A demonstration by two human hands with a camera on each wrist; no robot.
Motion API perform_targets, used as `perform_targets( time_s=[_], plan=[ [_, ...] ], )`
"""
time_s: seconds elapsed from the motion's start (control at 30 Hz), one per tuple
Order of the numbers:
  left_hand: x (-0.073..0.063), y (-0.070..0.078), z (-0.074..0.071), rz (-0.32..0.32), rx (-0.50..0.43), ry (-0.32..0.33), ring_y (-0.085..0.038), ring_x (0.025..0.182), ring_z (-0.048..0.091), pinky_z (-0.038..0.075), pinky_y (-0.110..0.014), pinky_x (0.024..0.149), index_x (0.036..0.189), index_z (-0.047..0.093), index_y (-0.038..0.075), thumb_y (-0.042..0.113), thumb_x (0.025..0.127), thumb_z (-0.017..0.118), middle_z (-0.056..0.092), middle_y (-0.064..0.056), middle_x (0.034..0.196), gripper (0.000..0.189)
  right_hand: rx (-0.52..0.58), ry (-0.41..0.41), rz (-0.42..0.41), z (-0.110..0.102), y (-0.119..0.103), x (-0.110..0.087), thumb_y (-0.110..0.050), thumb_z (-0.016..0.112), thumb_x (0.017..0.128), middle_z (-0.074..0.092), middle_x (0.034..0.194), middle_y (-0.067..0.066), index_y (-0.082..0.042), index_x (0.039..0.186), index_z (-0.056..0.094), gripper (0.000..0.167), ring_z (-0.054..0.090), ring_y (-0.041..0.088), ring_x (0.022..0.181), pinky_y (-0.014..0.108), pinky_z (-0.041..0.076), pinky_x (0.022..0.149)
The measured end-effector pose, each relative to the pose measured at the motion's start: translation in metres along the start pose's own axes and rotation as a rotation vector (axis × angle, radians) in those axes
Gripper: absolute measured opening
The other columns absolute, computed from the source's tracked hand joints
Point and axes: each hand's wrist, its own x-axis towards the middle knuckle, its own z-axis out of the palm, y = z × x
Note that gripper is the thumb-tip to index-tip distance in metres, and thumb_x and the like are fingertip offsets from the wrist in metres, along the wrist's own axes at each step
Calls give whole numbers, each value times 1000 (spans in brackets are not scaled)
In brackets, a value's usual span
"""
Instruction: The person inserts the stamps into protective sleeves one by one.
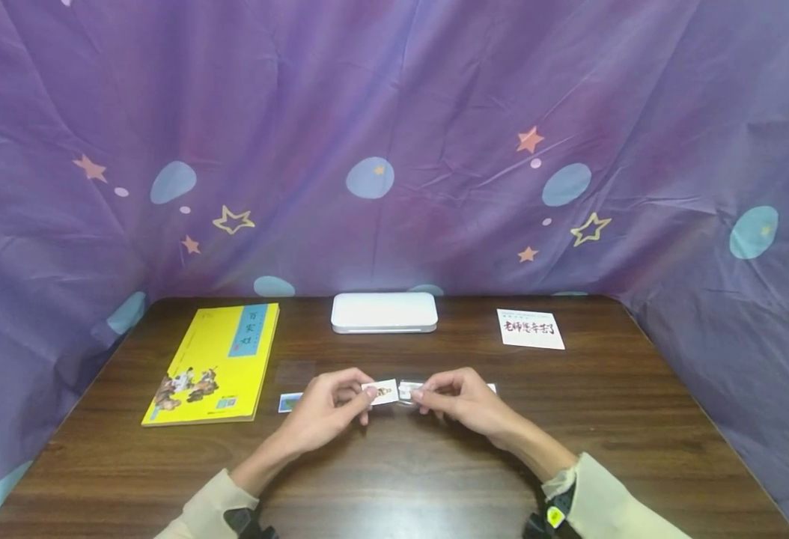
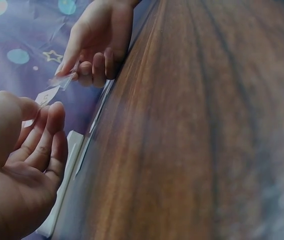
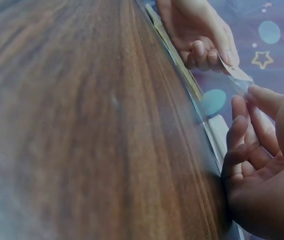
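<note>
Between thumb and fingers my left hand point(image 1: 330, 404) pinches a small white card point(image 1: 386, 391) with a brown picture printed on it. My right hand point(image 1: 458, 398) pinches a small clear plastic sleeve point(image 1: 406, 389). The card's right end is right at the sleeve's left edge, and in the right wrist view the card point(image 3: 239, 75) and the sleeve point(image 3: 243, 86) overlap. Both are held above the table. Partly hidden behind the left hand lies a small blue picture card point(image 1: 289, 403). A white edge point(image 1: 492, 388) shows behind the right hand.
A yellow book point(image 1: 212, 367) lies on the left of the dark wooden table point(image 1: 394, 471). At the back middle stands a white case point(image 1: 384, 312), and a white card with red writing point(image 1: 531, 329) lies at back right. A purple curtain point(image 1: 394, 239) hangs behind.
</note>
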Motion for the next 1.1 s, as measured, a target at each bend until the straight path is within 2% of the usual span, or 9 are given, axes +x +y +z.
perform_targets(
  time_s=[0.17,0.3,0.43,0.7,1.1],
  plan=[
    [-1,-1,0,5,-4,-18,-21,72,74,44,-19,58,118,74,8,24,108,69,76,-15,85,20,16,14,1,1,0,0,-31,80,100,78,87,0,-6,103,81,25,61,9,68,21,52,60],
    [-1,-1,0,7,9,-32,-21,71,73,42,-19,56,118,75,9,24,107,69,76,-12,83,19,12,15,-3,1,0,0,-30,80,100,78,86,-1,-4,104,80,26,62,9,69,22,53,60],
    [-2,0,1,13,20,-44,-21,70,72,39,-18,52,116,75,10,24,107,70,76,-9,82,17,-4,16,-1,1,0,0,-32,79,100,78,86,0,-6,102,81,26,61,9,69,21,52,60],
    [-2,0,2,16,15,-73,-20,70,73,40,-17,51,114,75,10,23,106,71,76,-13,87,15,-37,3,9,0,0,-1,-35,78,101,78,88,7,-11,98,82,25,61,10,68,21,52,61],
    [-3,0,6,28,41,-90,-19,68,72,41,-18,55,116,75,11,23,106,71,78,-11,85,16,-39,-12,-11,2,1,-1,-33,79,100,72,80,5,-11,94,82,23,58,9,66,21,50,60]
  ],
)
